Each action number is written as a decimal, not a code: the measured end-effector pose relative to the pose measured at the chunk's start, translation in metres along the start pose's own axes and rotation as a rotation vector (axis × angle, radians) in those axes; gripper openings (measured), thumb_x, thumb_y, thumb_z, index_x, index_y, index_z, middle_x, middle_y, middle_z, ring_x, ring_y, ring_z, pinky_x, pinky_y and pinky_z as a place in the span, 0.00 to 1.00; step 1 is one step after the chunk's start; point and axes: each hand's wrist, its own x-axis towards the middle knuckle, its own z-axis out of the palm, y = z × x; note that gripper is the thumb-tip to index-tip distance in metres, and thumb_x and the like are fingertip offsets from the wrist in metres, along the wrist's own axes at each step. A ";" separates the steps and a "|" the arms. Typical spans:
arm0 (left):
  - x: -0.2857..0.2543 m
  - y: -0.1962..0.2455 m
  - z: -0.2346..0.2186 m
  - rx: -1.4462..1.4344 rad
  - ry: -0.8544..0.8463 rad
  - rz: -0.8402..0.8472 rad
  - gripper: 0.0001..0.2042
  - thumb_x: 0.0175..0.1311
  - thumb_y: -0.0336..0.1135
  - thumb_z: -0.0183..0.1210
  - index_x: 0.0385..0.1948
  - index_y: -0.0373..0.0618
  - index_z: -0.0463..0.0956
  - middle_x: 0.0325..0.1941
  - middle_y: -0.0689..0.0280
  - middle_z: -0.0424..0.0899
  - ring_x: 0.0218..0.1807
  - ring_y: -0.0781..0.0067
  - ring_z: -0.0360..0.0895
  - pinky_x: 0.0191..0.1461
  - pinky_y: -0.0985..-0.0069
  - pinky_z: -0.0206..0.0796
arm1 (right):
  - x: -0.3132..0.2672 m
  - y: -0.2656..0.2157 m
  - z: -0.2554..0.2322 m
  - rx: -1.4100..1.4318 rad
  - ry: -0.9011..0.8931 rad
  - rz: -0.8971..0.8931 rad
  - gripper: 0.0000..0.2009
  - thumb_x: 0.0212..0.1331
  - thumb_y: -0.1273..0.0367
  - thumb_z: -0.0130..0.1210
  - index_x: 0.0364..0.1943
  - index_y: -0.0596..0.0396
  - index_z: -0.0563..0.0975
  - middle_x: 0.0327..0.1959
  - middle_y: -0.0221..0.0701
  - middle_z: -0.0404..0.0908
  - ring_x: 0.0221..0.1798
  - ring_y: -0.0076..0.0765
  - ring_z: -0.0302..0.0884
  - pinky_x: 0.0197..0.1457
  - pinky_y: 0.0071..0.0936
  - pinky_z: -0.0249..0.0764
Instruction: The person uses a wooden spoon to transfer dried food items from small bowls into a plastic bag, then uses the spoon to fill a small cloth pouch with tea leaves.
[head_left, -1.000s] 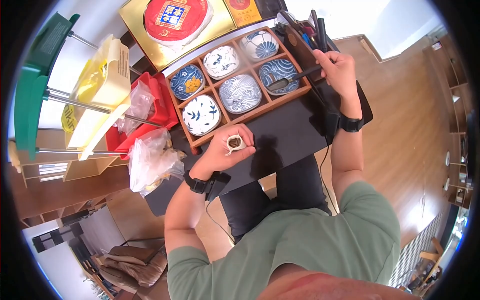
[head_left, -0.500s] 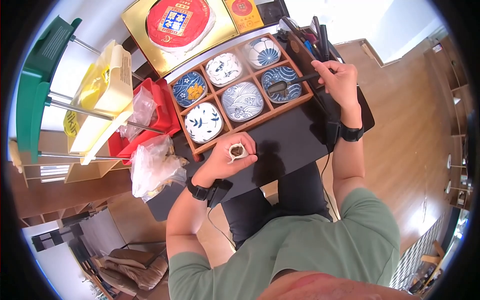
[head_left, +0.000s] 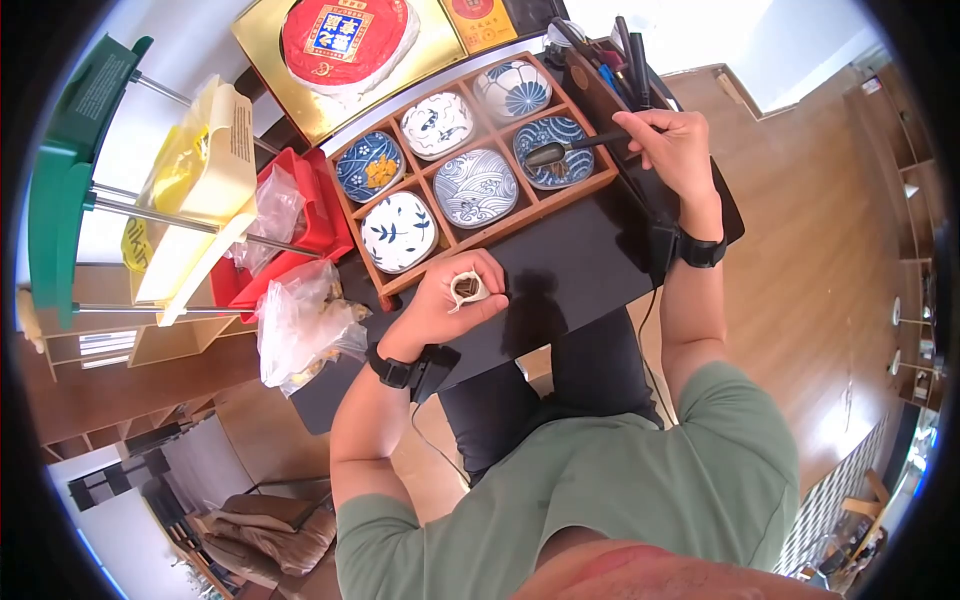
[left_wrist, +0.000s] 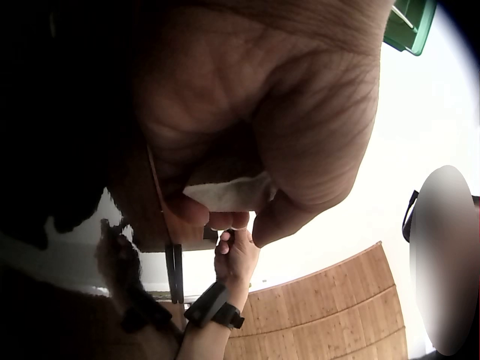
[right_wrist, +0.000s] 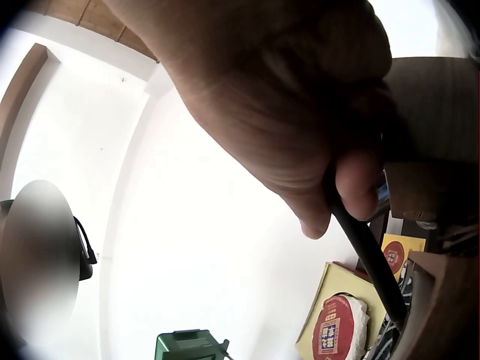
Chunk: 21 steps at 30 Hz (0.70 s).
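Note:
In the head view my left hand (head_left: 435, 305) grips a small off-white cloth pouch (head_left: 481, 291) near the front edge of a divided wooden tray (head_left: 540, 212). The pouch's mouth faces up, with brown pieces inside. My right hand (head_left: 678, 150), at the tray's right, pinches the dark handle of a spoon (head_left: 546, 154). The spoon's bowl overlaps a blue wave-patterned dish (head_left: 573, 130) in the front right compartment. Seen from the right wrist, the black handle (right_wrist: 367, 255) slants down from between thumb and fingers. The pale pouch (left_wrist: 229, 195) shows between curled fingers in the left wrist view.
Several other patterned dishes fill the tray, including a leaf-patterned one (head_left: 399, 232). Behind it lies a gold box (head_left: 262, 40) with a red-wrapped round cake (head_left: 340, 60). Red bins (head_left: 322, 205) and a plastic bag (head_left: 305, 320) stand left; a pen holder (head_left: 600, 85) stands right.
The spoon's bowl has moved a little toward the back and left over the wave-patterned dish. My left hand keeps the pouch at the tray's front; the head view has shifted slightly.

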 end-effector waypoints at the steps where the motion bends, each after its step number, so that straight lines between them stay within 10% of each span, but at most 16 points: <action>1: 0.000 0.001 0.000 -0.003 -0.002 0.000 0.09 0.59 0.20 0.67 0.32 0.42 0.75 0.38 0.66 0.80 0.38 0.78 0.76 0.43 0.79 0.67 | 0.000 0.000 -0.001 0.000 -0.012 -0.011 0.10 0.60 0.64 0.69 0.32 0.57 0.89 0.16 0.25 0.81 0.14 0.14 0.69 0.18 0.16 0.64; 21: -0.001 0.003 0.001 -0.017 -0.013 -0.012 0.10 0.59 0.19 0.66 0.32 0.42 0.74 0.38 0.65 0.77 0.40 0.76 0.73 0.44 0.78 0.66 | 0.004 0.006 -0.016 -0.029 -0.095 -0.004 0.14 0.61 0.62 0.69 0.25 0.59 0.86 0.12 0.20 0.72 0.18 0.12 0.63 0.22 0.18 0.58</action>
